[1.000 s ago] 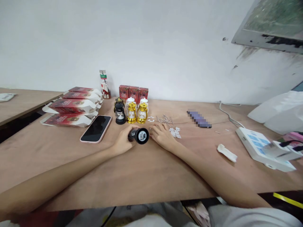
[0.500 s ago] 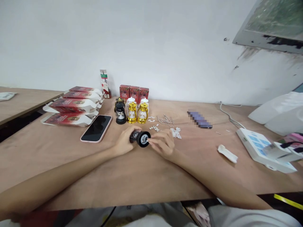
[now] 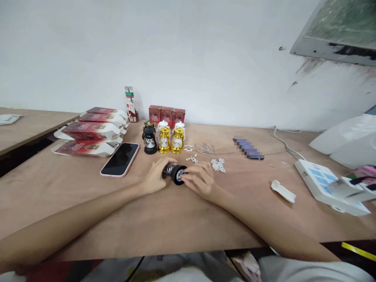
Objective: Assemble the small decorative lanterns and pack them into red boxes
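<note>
A small black lantern [image 3: 173, 172] lies tipped on its side, its round base turned to the right and toward me. My left hand [image 3: 157, 175] is closed around its upper body. At the base, the fingertips of my right hand [image 3: 202, 181] are pinched together against the pale inner part. Whatever those fingers hold is too small and too covered to name. Just beyond my hands are small round discs [image 3: 192, 159], thin silvery wires [image 3: 205, 149] and a little heap of white pieces [image 3: 217, 165].
Black, gold and white lanterns [image 3: 177, 141] stand behind, before red boxes [image 3: 167, 115]. Open red-and-white cartons [image 3: 88, 131] are stacked at left near a phone [image 3: 120, 159]. A blurred-out phone-like object [image 3: 248, 148], a white scrap [image 3: 282, 191] and a power strip [image 3: 315, 182] lie right.
My right fingertips have moved in closer over the lantern's base and hide more of it. The base has turned slightly to the right. My left hand keeps its hold.
</note>
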Action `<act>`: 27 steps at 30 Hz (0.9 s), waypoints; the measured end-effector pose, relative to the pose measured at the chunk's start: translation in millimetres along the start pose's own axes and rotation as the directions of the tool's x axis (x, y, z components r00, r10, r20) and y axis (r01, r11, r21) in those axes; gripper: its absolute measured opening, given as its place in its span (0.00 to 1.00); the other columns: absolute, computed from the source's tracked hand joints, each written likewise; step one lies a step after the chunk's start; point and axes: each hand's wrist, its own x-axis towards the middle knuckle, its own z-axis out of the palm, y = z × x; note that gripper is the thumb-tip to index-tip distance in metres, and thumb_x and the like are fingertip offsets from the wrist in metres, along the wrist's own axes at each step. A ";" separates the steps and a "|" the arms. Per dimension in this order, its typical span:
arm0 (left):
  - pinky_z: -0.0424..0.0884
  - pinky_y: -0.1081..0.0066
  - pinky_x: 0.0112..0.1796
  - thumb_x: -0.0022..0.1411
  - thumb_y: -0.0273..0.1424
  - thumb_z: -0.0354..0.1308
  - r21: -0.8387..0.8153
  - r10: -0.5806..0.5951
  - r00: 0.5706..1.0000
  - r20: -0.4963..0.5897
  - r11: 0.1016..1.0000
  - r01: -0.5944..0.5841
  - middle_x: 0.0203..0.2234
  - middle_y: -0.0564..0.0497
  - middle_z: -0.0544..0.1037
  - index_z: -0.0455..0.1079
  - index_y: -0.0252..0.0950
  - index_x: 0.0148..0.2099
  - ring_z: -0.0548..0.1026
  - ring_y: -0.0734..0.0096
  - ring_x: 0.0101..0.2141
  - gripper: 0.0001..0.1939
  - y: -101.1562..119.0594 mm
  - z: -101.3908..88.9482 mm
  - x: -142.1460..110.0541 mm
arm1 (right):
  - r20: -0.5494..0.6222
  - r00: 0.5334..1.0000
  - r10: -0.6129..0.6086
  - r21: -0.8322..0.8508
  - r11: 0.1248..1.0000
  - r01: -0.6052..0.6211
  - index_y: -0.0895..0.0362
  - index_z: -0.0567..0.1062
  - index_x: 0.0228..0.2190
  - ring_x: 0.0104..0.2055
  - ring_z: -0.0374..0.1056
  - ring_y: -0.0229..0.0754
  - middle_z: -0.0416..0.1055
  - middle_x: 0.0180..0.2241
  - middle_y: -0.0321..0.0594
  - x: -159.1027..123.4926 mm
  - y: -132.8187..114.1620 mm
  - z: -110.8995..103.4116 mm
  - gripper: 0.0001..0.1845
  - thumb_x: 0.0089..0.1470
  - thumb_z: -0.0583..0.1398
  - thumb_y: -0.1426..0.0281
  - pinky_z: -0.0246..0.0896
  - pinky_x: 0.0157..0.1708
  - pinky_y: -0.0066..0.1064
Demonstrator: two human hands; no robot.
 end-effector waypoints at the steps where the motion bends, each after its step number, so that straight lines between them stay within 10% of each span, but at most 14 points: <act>1: 0.67 0.62 0.48 0.41 0.17 0.49 0.000 -0.004 1.000 -0.001 1.000 0.004 0.44 0.49 0.75 0.64 0.37 0.47 0.72 0.60 0.47 0.28 0.2 -0.1 0.0 | 0.003 1.000 0.006 0.010 1.000 -0.006 0.50 0.74 0.35 0.37 0.66 0.38 0.74 0.34 0.36 -0.8 0.2 0.4 0.07 0.54 0.62 0.74 0.57 0.39 0.34; 22: 0.68 0.62 0.47 0.43 0.17 0.52 -0.133 -0.011 0.996 -0.093 0.991 -0.001 0.42 0.47 0.75 0.64 0.36 0.45 0.73 0.62 0.44 0.24 -3.5 -0.8 1.3 | 0.062 0.992 -0.112 -0.098 0.988 0.118 0.57 0.73 0.41 0.42 0.65 0.44 0.74 0.41 0.46 5.4 -5.4 -3.6 0.12 0.55 0.54 0.74 0.58 0.44 0.38; 27: 0.71 0.66 0.43 0.46 0.22 0.57 -0.291 -0.108 0.982 -0.154 0.955 0.060 0.40 0.48 0.75 0.63 0.36 0.45 0.74 0.63 0.42 0.21 -2.2 0.0 3.6 | 0.089 0.992 0.093 -0.233 0.970 -0.071 0.56 0.74 0.40 0.43 0.66 0.46 0.72 0.44 0.47 -0.4 11.0 -4.2 0.14 0.55 0.52 0.77 0.58 0.41 0.37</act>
